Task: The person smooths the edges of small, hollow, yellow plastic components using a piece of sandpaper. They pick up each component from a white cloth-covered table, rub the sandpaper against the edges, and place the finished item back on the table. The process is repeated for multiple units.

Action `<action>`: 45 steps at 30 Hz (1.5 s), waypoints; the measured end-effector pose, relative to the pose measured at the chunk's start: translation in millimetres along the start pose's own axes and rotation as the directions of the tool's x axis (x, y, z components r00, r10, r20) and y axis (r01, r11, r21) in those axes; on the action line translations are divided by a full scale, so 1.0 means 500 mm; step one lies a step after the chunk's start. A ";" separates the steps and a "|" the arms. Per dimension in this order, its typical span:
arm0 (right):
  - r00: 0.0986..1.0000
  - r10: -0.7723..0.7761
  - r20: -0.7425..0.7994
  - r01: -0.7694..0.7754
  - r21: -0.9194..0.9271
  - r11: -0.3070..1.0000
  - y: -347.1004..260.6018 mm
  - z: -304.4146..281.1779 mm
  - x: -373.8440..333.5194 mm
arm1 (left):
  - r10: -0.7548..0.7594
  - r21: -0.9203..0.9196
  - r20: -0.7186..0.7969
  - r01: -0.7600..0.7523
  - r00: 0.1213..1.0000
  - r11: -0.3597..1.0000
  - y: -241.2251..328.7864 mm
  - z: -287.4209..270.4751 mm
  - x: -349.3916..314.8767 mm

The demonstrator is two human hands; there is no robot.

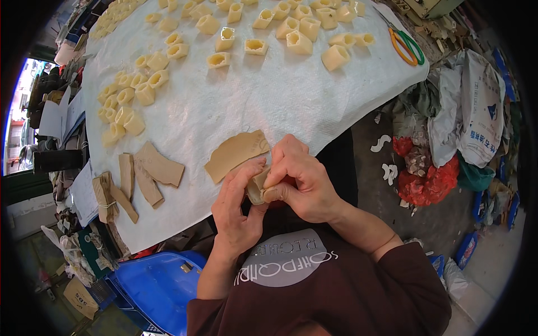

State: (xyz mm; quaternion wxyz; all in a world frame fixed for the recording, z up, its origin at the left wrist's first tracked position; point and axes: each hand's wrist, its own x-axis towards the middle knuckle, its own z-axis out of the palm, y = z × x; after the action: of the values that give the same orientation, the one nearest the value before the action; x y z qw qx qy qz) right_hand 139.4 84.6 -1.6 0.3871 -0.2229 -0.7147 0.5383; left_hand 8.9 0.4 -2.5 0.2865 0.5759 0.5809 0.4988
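Note:
Close above the near edge of the covered table, both hands meet around a small pale hollow block [254, 195]. My left hand [235, 210] grips it from the left, thumb below and fingers above. On its right side, my right hand [307, 182] pinches with thumb and bent fingers at the rim. A tan strip seems to lie against the block, but the fingers cover most of it. Just beyond the hands, a curved tan card piece [235, 154] rests flat. Many similar yellow hollow blocks [299, 42] stand or lie farther back.
Tan card templates [159, 164] and a tied bundle of strips [105, 197] lie at the table's left. Orange-and-green-handled scissors [408, 47] sit at the far right edge. A blue plastic chair [159, 285] stands lower left; red bags [430, 185] and a white sack [476, 109] are on the right.

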 end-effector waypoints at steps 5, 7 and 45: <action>0.999 -0.008 0.045 0.010 -0.040 0.999 0.003 -0.012 0.004 | 0.076 0.093 0.002 -0.076 0.997 0.993 -0.005 0.003 0.003; 0.999 0.005 0.047 -0.003 -0.024 1.000 0.006 -0.012 0.004 | 0.065 0.088 -0.018 -0.063 0.998 0.994 -0.002 0.006 0.001; 0.853 0.402 0.332 -0.462 0.838 0.289 0.028 -0.015 -0.023 | 0.131 -0.187 -0.177 -0.164 0.975 0.968 0.008 0.048 -0.007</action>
State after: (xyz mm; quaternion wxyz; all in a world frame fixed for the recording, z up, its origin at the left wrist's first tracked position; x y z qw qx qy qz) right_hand 150.8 85.0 -17.7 0.2641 -0.1502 -0.2379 0.9226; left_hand 32.6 2.3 -7.8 0.2564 0.5431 0.5045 0.6204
